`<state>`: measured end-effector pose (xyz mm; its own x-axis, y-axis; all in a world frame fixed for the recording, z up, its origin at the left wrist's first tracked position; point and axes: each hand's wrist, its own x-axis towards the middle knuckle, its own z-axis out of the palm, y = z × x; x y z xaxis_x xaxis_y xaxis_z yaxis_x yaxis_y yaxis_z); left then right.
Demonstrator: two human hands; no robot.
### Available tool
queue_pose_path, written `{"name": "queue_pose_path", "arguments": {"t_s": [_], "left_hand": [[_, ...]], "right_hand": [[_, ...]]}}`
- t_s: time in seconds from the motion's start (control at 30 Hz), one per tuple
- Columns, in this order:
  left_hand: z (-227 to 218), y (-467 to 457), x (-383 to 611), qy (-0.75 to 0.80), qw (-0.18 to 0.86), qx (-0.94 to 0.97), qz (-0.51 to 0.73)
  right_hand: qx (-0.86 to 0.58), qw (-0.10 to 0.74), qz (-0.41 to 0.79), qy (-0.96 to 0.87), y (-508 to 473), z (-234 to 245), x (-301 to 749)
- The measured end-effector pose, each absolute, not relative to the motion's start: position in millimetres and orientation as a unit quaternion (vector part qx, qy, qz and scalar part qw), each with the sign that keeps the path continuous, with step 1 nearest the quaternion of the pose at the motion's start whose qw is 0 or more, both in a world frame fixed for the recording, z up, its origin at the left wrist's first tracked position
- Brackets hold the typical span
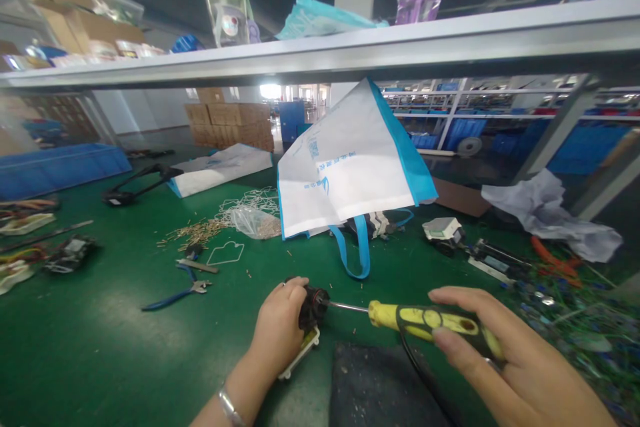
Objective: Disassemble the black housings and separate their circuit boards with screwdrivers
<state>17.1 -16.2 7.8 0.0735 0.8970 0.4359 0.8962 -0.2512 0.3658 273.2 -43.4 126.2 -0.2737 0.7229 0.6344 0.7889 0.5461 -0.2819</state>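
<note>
1. Over the green bench (125, 353), the left hand (277, 320) is closed round a black part (316, 307), pinning it low, just beyond the near edge's black mat (357, 383). A pale casing (303, 353) sits right under it; whether they're joined, I can't tell.
2. Facing it, the right hand (520, 357) grasps a yellow screwdriver (425, 320), thumb along one side and fingers over the top. Its shaft lies nearly level, the tip at the part's end — seated or merely touching, I can't make out.
3. To do this well, I'd keep the shaft in line with the hole, press steadily, and brace the part firmly so it can't twist.
4. I'd also mind the cord (414, 360) trailing over the mat — a snag could tug the tip aside.
5. Farther off lie blue-handled pliers (173, 298), a pile of small pins (197, 233) and a propped-up white bag (345, 167).
</note>
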Motion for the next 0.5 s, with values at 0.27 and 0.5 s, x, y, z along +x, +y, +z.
{"name": "queue_pose_path", "arguments": {"t_s": [0.27,0.5], "left_hand": [[6.8,-16.3,16.4,0.606,0.000,0.738,0.298],[10.0,-18.1,17.4,0.613,0.011,0.731,0.298]], "right_hand": [[-0.475,0.372,-0.049,-0.796,-44.5,128.6,269.6],[-0.465,0.360,-0.043,-0.808,-45.3,127.3,272.0]]}}
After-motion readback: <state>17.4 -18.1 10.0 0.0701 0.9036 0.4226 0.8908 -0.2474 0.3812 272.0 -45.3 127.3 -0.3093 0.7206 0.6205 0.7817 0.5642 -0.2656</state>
